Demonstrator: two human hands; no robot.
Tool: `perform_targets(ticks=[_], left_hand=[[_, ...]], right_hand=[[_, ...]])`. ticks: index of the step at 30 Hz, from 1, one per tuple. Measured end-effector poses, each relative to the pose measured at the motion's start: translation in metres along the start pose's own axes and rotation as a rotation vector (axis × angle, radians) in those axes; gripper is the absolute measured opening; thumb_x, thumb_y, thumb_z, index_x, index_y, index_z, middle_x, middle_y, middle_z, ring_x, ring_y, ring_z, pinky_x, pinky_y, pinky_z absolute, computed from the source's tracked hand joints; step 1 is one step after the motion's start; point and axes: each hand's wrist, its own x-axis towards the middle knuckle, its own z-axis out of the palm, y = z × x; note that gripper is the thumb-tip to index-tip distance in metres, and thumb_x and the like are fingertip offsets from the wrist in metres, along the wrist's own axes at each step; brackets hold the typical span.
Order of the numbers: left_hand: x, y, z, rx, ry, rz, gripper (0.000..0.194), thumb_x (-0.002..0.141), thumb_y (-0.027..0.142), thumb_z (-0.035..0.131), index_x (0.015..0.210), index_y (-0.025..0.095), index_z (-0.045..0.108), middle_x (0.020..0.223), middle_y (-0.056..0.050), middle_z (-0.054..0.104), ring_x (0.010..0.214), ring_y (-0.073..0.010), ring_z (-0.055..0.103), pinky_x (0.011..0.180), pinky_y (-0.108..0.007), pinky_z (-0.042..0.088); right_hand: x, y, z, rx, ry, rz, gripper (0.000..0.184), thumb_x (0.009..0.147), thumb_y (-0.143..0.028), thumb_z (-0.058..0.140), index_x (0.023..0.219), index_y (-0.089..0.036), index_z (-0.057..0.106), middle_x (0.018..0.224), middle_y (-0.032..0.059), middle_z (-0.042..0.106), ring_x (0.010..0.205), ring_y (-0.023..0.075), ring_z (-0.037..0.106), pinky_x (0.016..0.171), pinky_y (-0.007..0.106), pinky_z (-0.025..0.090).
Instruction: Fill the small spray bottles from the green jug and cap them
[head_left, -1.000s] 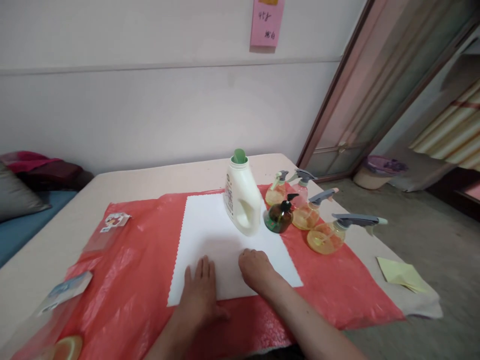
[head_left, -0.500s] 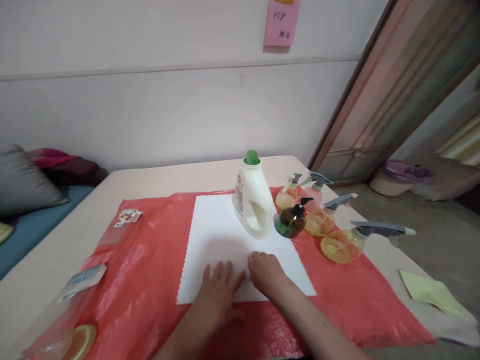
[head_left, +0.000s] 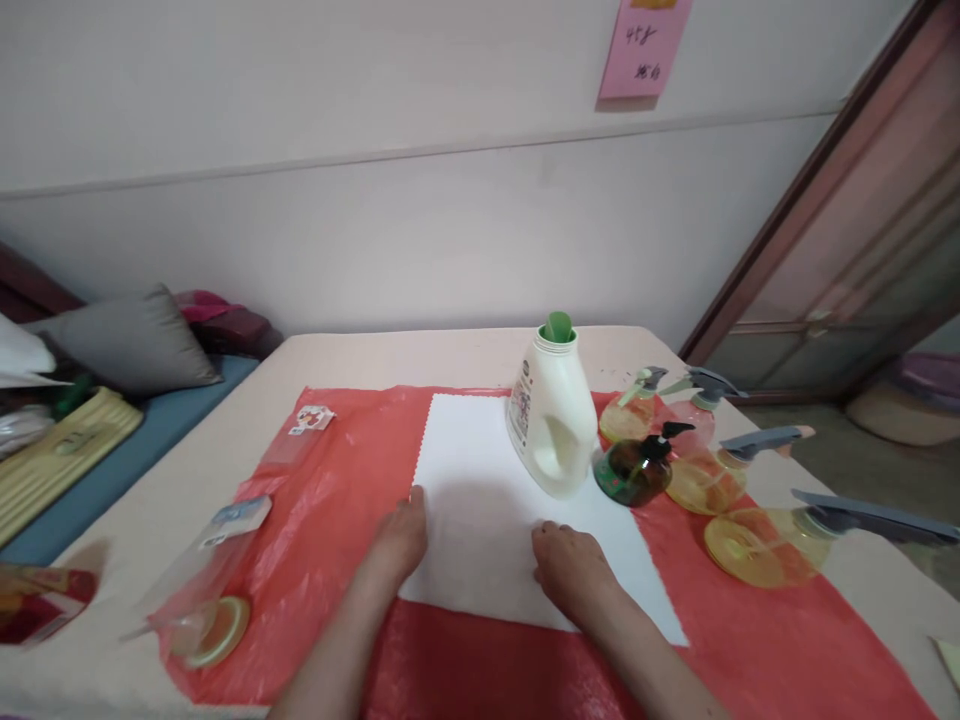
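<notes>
Forearms [head_left: 351,625] angle inward; left hand [head_left: 402,537] at left edge of white sheet [head_left: 476,560], right hand [head_left: 574,568] curled upon it, grips unclear. Jug [head_left: 553,415] stands beyond, bottles [head_left: 761,545] rightward.

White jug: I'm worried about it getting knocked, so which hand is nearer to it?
Right. The right hand is on the near side of the white jug, over the white sheet; the left hand is farther off, at the sheet's left edge.

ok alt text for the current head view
Left hand at the left edge of a scalloped white sheet, right hand curled over its front; a white handled jug stands on it beside a dark pump bottle and trigger-spray bottles.
</notes>
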Motion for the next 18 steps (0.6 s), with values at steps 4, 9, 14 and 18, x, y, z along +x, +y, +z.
perform_targets(ticks=[4, 9, 14, 18], left_hand=[[-0.007, 0.018, 0.001, -0.026, 0.051, 0.04, 0.058, 0.094, 0.002, 0.033, 0.151, 0.011, 0.04, 0.127, -0.02, 0.068, 0.116, -0.0266, 0.068, 0.097, -0.039, 0.05], [-0.025, 0.059, 0.008, -0.066, 0.049, 0.256, 0.059, 0.094, 0.004, 0.033, 0.148, 0.02, 0.048, 0.139, -0.014, 0.063, 0.122, -0.0234, 0.064, 0.101, -0.034, 0.047], [-0.037, 0.087, 0.026, -0.05, -0.011, 0.402, 0.046, 0.094, 0.005, 0.033, 0.123, 0.017, 0.067, 0.121, -0.016, 0.068, 0.117, -0.0298, 0.063, 0.104, -0.045, 0.046], [-0.035, 0.084, 0.03, -0.047, -0.023, 0.414, 0.047, 0.094, 0.004, 0.031, 0.123, 0.016, 0.065, 0.122, -0.017, 0.066, 0.116, -0.0309, 0.062, 0.104, -0.048, 0.047]], right_hand=[[0.001, 0.001, 0.002, 0.009, 0.007, -0.003, 0.027, 0.095, -0.019, 0.066, 0.121, -0.013, 0.067, 0.121, 0.0098, 0.072, 0.111, 0.0223, 0.069, 0.097, 0.043, 0.056], [0.001, -0.001, 0.002, 0.014, 0.016, 0.002, 0.028, 0.092, -0.015, 0.064, 0.12, -0.011, 0.068, 0.119, 0.0146, 0.072, 0.112, 0.0268, 0.07, 0.094, 0.042, 0.056], [0.001, 0.0, 0.002, 0.012, 0.029, -0.012, 0.032, 0.088, -0.009, 0.059, 0.118, -0.011, 0.07, 0.116, 0.0211, 0.072, 0.113, 0.0303, 0.07, 0.09, 0.038, 0.054], [0.002, 0.0, 0.004, 0.007, 0.032, -0.016, 0.034, 0.087, -0.011, 0.059, 0.119, -0.011, 0.07, 0.117, 0.0216, 0.072, 0.112, 0.0308, 0.071, 0.09, 0.039, 0.054]])
